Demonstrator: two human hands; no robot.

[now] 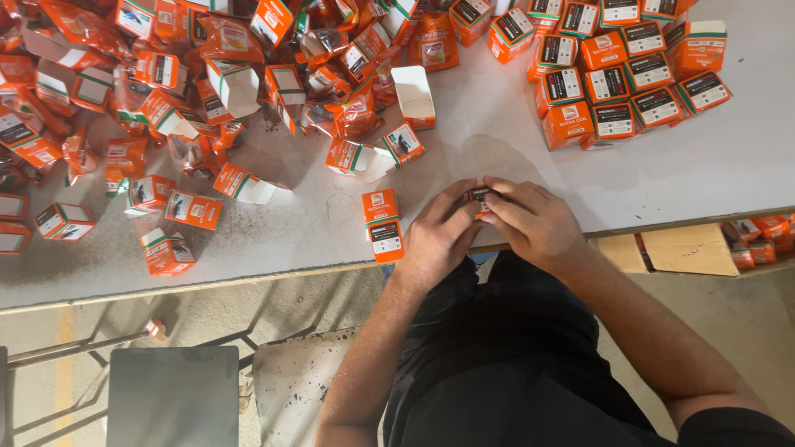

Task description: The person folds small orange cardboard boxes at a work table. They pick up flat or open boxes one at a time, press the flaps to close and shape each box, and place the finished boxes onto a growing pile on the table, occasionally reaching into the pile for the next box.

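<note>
Our left hand [440, 234] and right hand [530, 219] both closed around small orange box [479, 199] | contents hidden | shut box [383, 225] just left on bench [513, 149] | empty open box [412, 95] farther up

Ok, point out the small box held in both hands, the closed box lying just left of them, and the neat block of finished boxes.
small orange box [479, 199], head view, its top face between the fingers.
closed orange box [383, 225], head view, middle of its upper side.
block of finished boxes [617, 83], head view, a box near its centre.

The person wears a black short-sleeved shirt [513, 372], filling the lower middle of the frame; both forearms are bare, with no rings or watch visible.
</note>
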